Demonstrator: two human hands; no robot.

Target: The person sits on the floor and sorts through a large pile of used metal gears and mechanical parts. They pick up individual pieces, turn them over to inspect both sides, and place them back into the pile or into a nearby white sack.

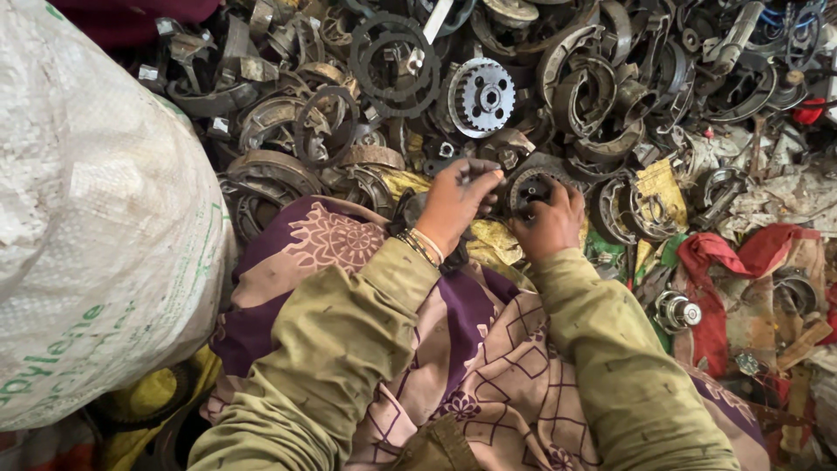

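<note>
Both my hands meet on a round dark metal part (pixel 529 187) with a hollow centre, held just above my lap. My left hand (pixel 456 202) grips its left edge with fingers curled over the top; thin bangles circle that wrist. On the part's right and lower side my right hand (pixel 551 222) is closed around it. My sleeves are olive green, and a purple patterned cloth (pixel 349 240) covers my lap.
A heap of greasy scrap fills the ground ahead: curved brake shoes (pixel 582 96), a toothed gear hub (pixel 482 94), a thin ring (pixel 394 65). A big white woven sack (pixel 87 218) stands at left. Red cloth (pixel 741 253) and a small shiny cylinder (pixel 678 311) lie at right.
</note>
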